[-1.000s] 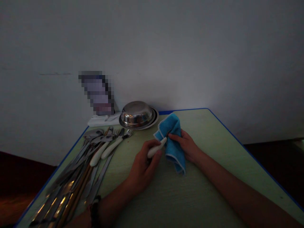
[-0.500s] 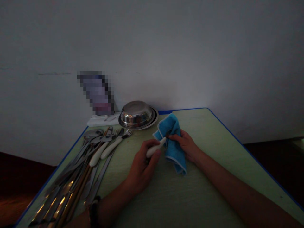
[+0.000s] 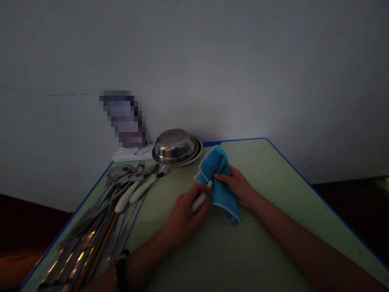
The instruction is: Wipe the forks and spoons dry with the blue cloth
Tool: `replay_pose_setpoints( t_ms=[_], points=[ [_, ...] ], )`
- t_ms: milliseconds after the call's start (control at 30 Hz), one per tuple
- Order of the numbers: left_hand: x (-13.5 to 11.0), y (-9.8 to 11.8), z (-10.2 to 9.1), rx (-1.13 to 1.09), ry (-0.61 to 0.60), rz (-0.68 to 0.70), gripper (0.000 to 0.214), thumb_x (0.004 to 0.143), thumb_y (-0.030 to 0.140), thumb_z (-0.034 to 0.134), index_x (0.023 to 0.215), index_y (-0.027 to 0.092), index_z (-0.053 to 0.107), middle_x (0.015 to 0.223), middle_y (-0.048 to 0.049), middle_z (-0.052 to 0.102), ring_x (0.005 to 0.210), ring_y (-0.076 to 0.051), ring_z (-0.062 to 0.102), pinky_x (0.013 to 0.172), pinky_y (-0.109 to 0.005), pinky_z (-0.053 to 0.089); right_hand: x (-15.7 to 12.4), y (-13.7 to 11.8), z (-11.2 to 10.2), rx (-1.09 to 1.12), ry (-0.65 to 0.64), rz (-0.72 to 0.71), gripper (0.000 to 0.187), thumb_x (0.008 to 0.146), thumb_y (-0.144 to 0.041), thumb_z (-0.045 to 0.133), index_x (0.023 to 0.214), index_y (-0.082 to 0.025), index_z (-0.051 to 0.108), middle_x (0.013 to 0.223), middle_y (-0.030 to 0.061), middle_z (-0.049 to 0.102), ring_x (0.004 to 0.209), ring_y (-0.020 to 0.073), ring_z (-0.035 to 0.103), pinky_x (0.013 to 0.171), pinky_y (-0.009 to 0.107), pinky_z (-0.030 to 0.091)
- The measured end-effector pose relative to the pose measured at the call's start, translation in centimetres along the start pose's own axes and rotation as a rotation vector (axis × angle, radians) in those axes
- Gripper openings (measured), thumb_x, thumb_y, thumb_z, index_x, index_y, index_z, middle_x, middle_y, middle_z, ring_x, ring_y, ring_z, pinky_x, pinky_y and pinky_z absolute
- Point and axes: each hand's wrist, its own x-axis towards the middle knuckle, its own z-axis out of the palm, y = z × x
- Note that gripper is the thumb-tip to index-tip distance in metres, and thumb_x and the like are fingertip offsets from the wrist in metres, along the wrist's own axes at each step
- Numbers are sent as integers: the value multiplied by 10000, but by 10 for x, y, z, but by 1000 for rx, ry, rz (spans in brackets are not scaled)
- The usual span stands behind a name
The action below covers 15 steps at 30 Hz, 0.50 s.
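Mixed metal cutlery heap (image 3: pixel 111 223) on left side of pale-green, blue-edged tabletop (image 3: pixel 273 174). Behind it: white oblong base (image 3: pixel 129 154), inverted round steel bowl (image 3: pixel 174 147) right of that. White-handled utensil (image 3: pixel 199 202) right of heap, far end against blue fabric cloth (image 3: pixel 223 194).

Here's the bench (image 3: pixel 252 158), pale green on top, blue trim running along its edges! Down the left edge sprawls a big heap of cutlery (image 3: pixel 100 219), spoon bowls and fork tines bunched toward the far left corner, two white handles (image 3: pixel 141 192) showing on the heap's inner side. Tucked into that corner, a white object (image 3: pixel 130 154); just beside it, near the far edge, a steel dish (image 3: pixel 199 149) under an upturned steel bowl (image 3: pixel 174 148).
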Motion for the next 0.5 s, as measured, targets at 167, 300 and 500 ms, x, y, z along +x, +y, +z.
replay_pose_setpoints(
  t_ms=[167, 300, 500],
  points=[
    [0, 1, 0, -5, -54, -33, 145, 854, 220, 447, 996, 207, 474, 779, 19, 577, 640, -119, 518, 594, -214, 403, -1, 0, 1, -6, -7, -9, 209, 633, -247, 681, 823, -223, 598, 687, -46, 655, 602, 127, 581, 598, 272, 474],
    [0, 2, 0, -54, -70, -89, 329, 862, 252, 447, 1179, 225, 362, 794, 14, 602, 612, -123, 533, 561, -217, 407, -1, 0, 1, -16, 3, -16, 255, 626, -253, 697, 858, -217, 597, 726, -33, 664, 635, 137, 595, 619, 284, 487],
    [0, 3, 0, -36, -69, -82, 363, 864, 270, 450, 1214, 223, 367, 782, 8, 621, 598, -128, 542, 548, -223, 404, -2, -1, 1, -2, -7, -16, 292, 611, -271, 722, 868, -205, 601, 786, -12, 674, 682, 145, 611, 669, 297, 490]
  ],
)
